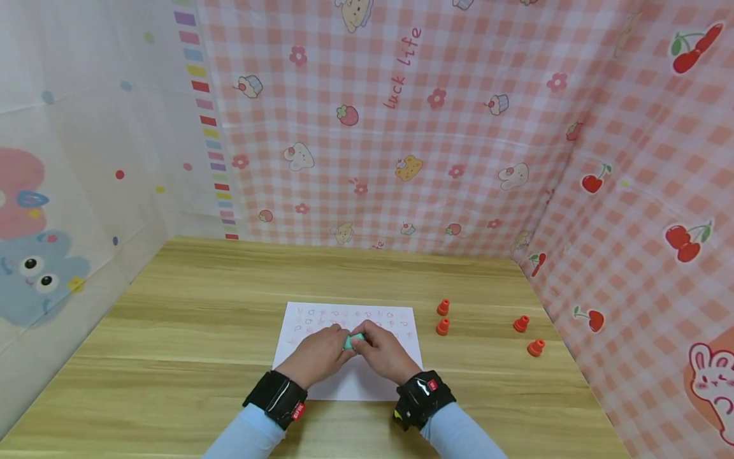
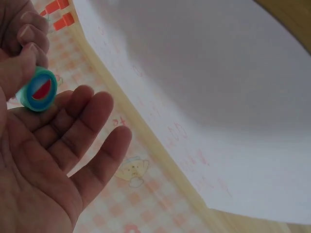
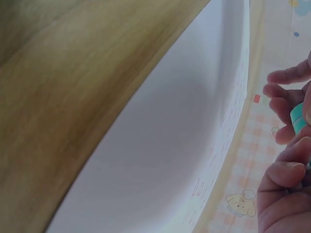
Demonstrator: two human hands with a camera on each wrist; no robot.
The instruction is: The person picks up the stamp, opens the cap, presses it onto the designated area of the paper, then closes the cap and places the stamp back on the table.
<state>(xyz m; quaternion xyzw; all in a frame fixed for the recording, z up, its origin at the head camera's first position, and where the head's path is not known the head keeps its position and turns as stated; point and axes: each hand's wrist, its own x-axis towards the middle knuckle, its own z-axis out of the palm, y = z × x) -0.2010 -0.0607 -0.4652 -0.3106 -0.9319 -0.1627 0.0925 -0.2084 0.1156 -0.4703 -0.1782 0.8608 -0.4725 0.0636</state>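
Over a sheet of white paper [image 1: 350, 382], both hands meet around a small teal stamp [image 1: 353, 341]. Its round end, with a red watermelon-slice picture, faces the camera in the left wrist view. My left hand [image 1: 321, 354] pinches the stamp between thumb and index finger, the other fingers stretched out. From the other side my right hand [image 1: 390, 354] grips it with curled fingers, which hide part of it. More of the teal stamp [image 3: 297, 117] shows in the right wrist view. Rows of small printed shapes cover the paper's far part.
Two red cone-shaped stamps [image 1: 443, 326] stand right of the paper. Two more red stamps [image 1: 521, 324] are near the right edge of the wooden table [image 1: 172, 357]. Patterned cloth [image 1: 367, 140] hangs behind and on both sides.
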